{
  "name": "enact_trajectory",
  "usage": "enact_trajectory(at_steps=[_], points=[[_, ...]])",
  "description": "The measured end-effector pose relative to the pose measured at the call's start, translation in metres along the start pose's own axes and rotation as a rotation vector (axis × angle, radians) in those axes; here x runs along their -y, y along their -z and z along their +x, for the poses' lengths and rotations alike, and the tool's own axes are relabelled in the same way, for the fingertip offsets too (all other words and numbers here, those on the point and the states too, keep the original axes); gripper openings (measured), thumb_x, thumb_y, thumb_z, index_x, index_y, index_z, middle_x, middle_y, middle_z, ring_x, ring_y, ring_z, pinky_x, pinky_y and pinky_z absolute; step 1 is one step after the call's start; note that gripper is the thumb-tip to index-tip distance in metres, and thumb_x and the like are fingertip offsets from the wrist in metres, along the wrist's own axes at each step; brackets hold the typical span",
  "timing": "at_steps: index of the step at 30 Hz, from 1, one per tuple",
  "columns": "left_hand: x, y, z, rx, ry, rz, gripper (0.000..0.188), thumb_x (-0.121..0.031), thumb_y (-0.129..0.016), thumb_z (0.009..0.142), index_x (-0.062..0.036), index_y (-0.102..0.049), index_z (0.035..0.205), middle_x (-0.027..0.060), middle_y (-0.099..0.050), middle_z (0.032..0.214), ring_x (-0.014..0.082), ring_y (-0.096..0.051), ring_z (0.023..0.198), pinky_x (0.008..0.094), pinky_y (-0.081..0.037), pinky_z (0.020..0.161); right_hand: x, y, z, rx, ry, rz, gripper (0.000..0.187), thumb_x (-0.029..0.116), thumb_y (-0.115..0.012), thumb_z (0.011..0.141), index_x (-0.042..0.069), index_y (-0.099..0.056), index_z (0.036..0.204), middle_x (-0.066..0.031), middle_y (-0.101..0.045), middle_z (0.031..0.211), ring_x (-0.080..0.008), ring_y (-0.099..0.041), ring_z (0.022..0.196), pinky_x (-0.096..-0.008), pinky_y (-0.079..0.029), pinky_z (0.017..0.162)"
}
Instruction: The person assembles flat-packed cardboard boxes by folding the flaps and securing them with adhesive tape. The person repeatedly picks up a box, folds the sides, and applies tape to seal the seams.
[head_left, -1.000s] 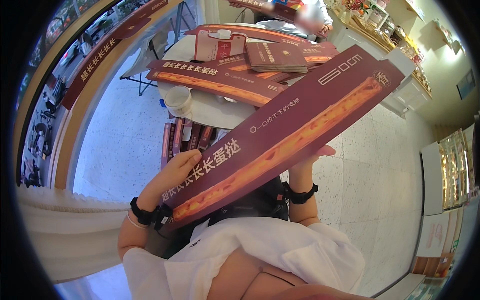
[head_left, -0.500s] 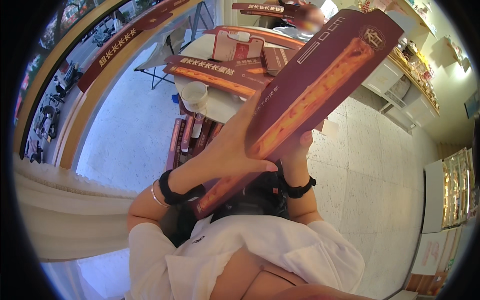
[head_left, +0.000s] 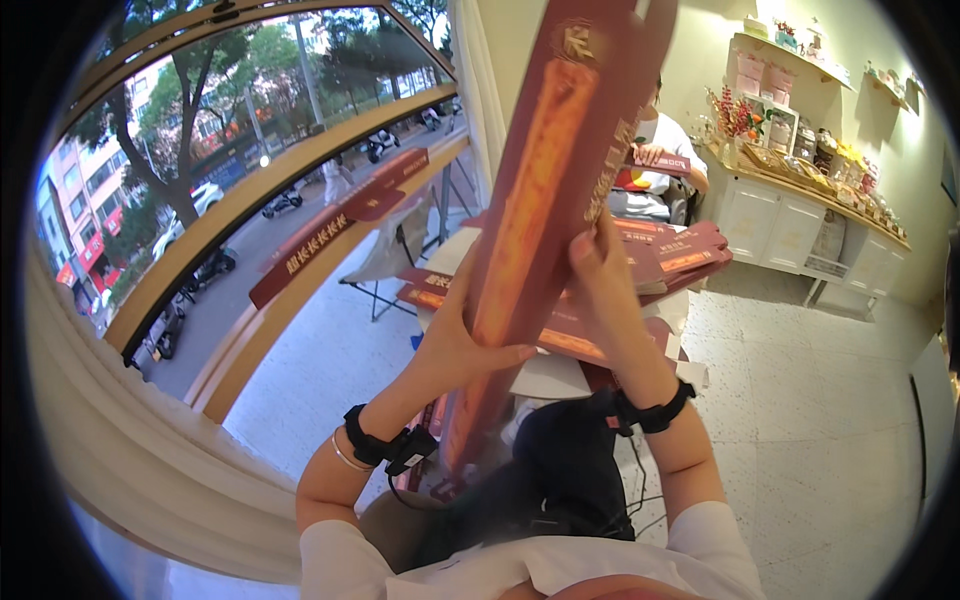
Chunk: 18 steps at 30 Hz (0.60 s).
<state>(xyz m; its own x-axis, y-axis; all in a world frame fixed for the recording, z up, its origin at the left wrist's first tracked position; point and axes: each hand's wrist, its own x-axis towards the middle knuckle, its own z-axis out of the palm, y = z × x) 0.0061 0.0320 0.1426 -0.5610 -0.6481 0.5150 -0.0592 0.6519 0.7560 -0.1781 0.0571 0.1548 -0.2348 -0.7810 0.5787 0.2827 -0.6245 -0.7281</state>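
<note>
A long maroon box (head_left: 530, 200) with a picture of a golden baked stick on its front stands steeply tilted before me, its lower end near my lap. My left hand (head_left: 450, 345) grips its lower left side, the thumb lying across the front. Higher up, my right hand (head_left: 605, 280) holds the right side, thumb against the lettered panel. The top end runs out of the picture.
Behind the box, flat maroon cartons (head_left: 690, 250) lie on a white table. Another long carton (head_left: 340, 225) rests along the window ledge. Across the table sits a person (head_left: 655, 140) holding a carton. A white cabinet (head_left: 760, 215) carrying goods stands at the back right.
The view has lifted, bringing in more of the window and the seated person. The box has swung more upright and turned, showing a lettered side. My right hand has moved up along its right side.
</note>
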Motion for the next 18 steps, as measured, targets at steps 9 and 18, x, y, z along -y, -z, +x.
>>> enact_trajectory(at_steps=[9, 18], points=[[0.024, 0.017, 0.001, -0.049, -0.138, 0.103, 0.098, -0.023, -0.081, 0.070, -0.0021, -0.021, 0.146, 0.0161, -0.038, 0.143, 0.0239, -0.039, 0.130, 0.0358, -0.031, 0.108, 0.044, -0.017, 0.037, -0.079, 0.154, 0.219, 0.028, 0.024, -0.068, 0.088, 0.001, -0.063, 0.104, -0.0046, -0.067, 0.092, -0.0094, -0.063, 0.077, -0.0231, -0.050, 0.070], [-0.043, 0.039, 0.032, -0.436, -0.208, -0.042, 0.033, -0.025, -0.055, 0.096, 0.0018, -0.062, 0.114, 0.0038, -0.065, 0.095, 0.0073, -0.055, 0.085, 0.0231, -0.046, 0.073, 0.011, -0.041, 0.020, 0.078, 0.082, 0.034, 0.028, 0.021, -0.070, 0.086, -0.002, -0.066, 0.102, -0.0043, -0.068, 0.088, -0.0070, -0.061, 0.075, -0.0208, -0.048, 0.067]])
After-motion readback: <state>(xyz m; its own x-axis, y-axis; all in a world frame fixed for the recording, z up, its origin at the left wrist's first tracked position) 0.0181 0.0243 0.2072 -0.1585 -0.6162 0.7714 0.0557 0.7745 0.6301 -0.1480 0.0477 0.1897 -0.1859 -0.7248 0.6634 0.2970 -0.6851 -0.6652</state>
